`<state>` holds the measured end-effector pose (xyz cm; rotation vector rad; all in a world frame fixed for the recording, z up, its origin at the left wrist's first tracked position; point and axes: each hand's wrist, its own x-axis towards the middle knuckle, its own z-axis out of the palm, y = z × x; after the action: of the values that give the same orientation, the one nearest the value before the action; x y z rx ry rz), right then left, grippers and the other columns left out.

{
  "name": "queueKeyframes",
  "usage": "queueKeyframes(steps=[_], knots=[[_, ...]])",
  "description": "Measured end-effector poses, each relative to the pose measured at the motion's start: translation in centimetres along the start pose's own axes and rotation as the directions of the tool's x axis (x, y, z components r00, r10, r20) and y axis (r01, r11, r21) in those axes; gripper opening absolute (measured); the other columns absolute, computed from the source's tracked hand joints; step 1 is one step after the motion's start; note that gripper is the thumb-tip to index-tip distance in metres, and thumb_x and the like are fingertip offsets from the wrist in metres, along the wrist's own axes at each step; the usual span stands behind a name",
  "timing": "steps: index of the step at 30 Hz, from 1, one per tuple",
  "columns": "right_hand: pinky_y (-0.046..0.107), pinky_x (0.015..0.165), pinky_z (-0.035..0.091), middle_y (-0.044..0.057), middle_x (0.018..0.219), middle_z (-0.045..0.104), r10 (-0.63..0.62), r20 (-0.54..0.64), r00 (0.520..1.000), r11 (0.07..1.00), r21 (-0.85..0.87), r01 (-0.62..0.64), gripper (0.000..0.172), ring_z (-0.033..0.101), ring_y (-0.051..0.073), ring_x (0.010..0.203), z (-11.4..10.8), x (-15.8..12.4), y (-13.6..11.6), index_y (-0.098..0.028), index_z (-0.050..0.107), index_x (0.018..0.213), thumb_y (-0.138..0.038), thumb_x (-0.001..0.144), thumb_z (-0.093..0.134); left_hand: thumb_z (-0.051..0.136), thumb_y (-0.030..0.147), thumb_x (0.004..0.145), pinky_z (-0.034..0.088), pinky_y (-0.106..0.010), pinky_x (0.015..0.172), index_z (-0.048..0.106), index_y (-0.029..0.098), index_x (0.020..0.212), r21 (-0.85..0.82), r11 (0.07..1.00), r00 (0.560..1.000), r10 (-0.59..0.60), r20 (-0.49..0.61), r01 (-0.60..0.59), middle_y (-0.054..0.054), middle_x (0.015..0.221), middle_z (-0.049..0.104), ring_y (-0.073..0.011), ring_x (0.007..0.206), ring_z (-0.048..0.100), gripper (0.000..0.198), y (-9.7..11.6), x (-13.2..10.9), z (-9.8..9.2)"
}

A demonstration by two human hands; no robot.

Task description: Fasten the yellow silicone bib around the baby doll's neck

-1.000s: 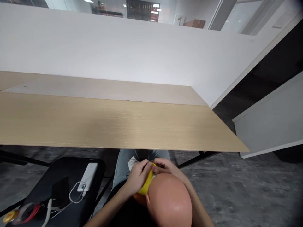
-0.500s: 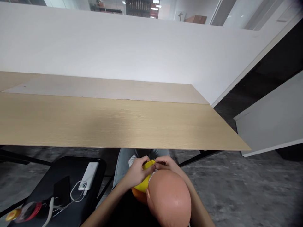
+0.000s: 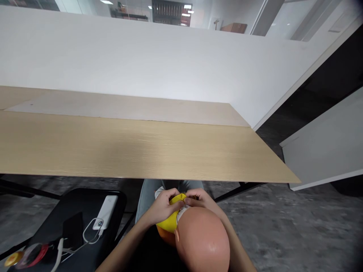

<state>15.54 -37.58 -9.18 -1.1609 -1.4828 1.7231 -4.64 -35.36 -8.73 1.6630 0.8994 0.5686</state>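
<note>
A baby doll (image 3: 204,240) with a bald head rests on my lap, the back of its head toward me. Yellow clothing (image 3: 169,222) with a whitish edge at the neck covers its upper body, and an orange part shows below. My left hand (image 3: 165,205) pinches the yellow cloth just behind the doll's neck. Close beside it, my right hand (image 3: 202,200) grips the same cloth, thumbs nearly meeting. Both hands' fingertips are partly hidden by the cloth and the head.
A wooden table (image 3: 136,147) stretches across in front of me, its near edge just beyond my hands. To the left, a black chair (image 3: 82,204) holds a white power bank (image 3: 105,211) with a cable, a dark phone (image 3: 73,230) and a bottle with a yellow cap (image 3: 13,259).
Both thumbs have shifted slightly on the yellow cloth, and a bit more of the whitish neck edge shows. The view has tilted very slightly.
</note>
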Motion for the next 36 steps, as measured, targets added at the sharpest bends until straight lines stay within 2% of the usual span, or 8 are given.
queueKeyframes(steps=[9,17,22,26,31,34,36], knots=[[0.022,0.056,0.028,0.001,0.068,0.047,0.025,-0.055,0.998,0.997,0.074,-0.021,0.04,0.04,0.01,0.063,-0.1,-0.4,-0.3,-0.011,0.061,0.076,-0.05,0.083,0.063,0.055,0.025,0.08,0.043,-0.024,0.068,0.061,0.016,0.082,-0.07,0.997,1.0,-0.01,0.007,0.01,-0.002,0.08,0.063,-0.0159,0.077,0.055,0.01,0.1,-0.2,-0.7],[0.022,0.056,0.029,0.001,0.069,0.048,0.034,-0.064,0.997,0.996,0.09,-0.028,0.04,0.04,0.01,0.063,0.2,-0.4,-0.8,-0.01,0.061,0.082,-0.05,0.084,0.062,0.054,0.019,0.077,0.043,-0.025,0.069,0.062,0.016,0.081,-0.096,0.995,1.0,-0.026,0.017,0.028,-0.001,0.079,0.064,-0.0155,0.076,0.056,0.01,0.6,-0.3,-0.9],[0.022,0.061,0.031,0.001,0.077,0.05,-0.01,-0.043,0.999,0.999,0.038,0.011,0.036,0.042,0.01,0.069,0.4,-0.7,-1.6,-0.012,0.059,0.088,-0.047,0.088,0.059,0.054,0.022,0.08,0.042,-0.025,0.069,0.064,0.016,0.081,-0.046,0.999,1.0,0.015,-0.013,-0.016,-0.002,0.078,0.065,-0.0161,0.076,0.057,0.011,0.2,-0.3,-0.5],[0.022,0.056,0.024,-0.003,0.068,0.041,-0.023,0.0,1.0,0.999,-0.027,0.023,0.035,0.034,0.009,0.063,0.0,-0.4,-0.5,-0.014,0.053,0.087,-0.048,0.084,0.062,0.055,0.021,0.081,0.042,-0.024,0.069,0.065,0.015,0.083,-0.049,0.998,0.999,0.041,-0.032,-0.043,-0.002,0.081,0.067,-0.0163,0.076,0.058,0.012,-0.4,-0.1,0.2],[0.022,0.053,0.022,-0.004,0.067,0.039,0.046,-0.014,0.999,0.986,-0.162,-0.047,0.039,0.032,0.009,0.062,-0.2,0.7,1.1,-0.015,0.047,0.08,-0.044,0.074,0.072,0.058,0.024,0.08,0.04,-0.023,0.064,0.066,0.014,0.082,-0.041,0.999,0.998,-0.011,-0.067,0.008,-0.002,0.077,0.066,-0.0156,0.072,0.057,0.013,-0.8,0.0,1.0],[0.022,0.053,0.023,-0.004,0.068,0.038,0.071,-0.034,0.997,0.981,-0.181,-0.076,0.038,0.032,0.009,0.063,0.0,0.8,0.9,-0.016,0.044,0.078,-0.042,0.076,0.071,0.062,0.028,0.079,0.039,-0.023,0.063,0.067,0.014,0.084,-0.037,0.999,0.998,-0.036,-0.056,0.034,-0.002,0.077,0.067,-0.0156,0.071,0.057,0.015,-0.8,0.0,1.1],[0.022,0.055,0.024,-0.003,0.07,0.038,0.063,-0.028,0.998,0.986,-0.15,-0.066,0.035,0.034,0.009,0.065,0.2,0.6,0.6,-0.015,0.044,0.08,-0.043,0.082,0.065,0.061,0.031,0.081,0.04,-0.023,0.063,0.068,0.014,0.084,-0.038,0.999,0.998,-0.027,-0.058,0.025,-0.002,0.078,0.068,-0.0156,0.072,0.057,0.018,-0.8,0.1,1.0]])
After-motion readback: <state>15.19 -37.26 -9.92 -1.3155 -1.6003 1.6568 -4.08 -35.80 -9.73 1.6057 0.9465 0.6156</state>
